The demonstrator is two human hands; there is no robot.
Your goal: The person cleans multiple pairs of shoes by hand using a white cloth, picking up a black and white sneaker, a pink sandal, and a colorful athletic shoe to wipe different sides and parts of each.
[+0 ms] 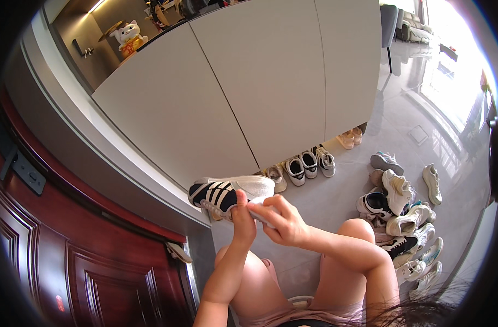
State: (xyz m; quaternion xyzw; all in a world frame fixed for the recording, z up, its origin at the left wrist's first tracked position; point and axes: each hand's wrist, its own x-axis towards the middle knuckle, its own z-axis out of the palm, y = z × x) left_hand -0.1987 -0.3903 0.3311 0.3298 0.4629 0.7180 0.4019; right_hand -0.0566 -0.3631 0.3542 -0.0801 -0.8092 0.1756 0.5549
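My left hand grips a black sneaker with cream stripes and a pale toe, by its open collar with the thumb up along the side. The shoe lies on its side in the air, above my knees and before the cabinet. A white object, perhaps a cloth, wipe or eraser block, is held in the fingers of my right hand against the shoe's rear end. Which end of the shoe is the heel is hard to tell, and the palm side of my left hand is hidden.
Several shoes stand under the edge of a white cabinet. A heap of sneakers lies on the grey tiled floor to the right. A dark red door is at the left, with a pale shoe near its edge.
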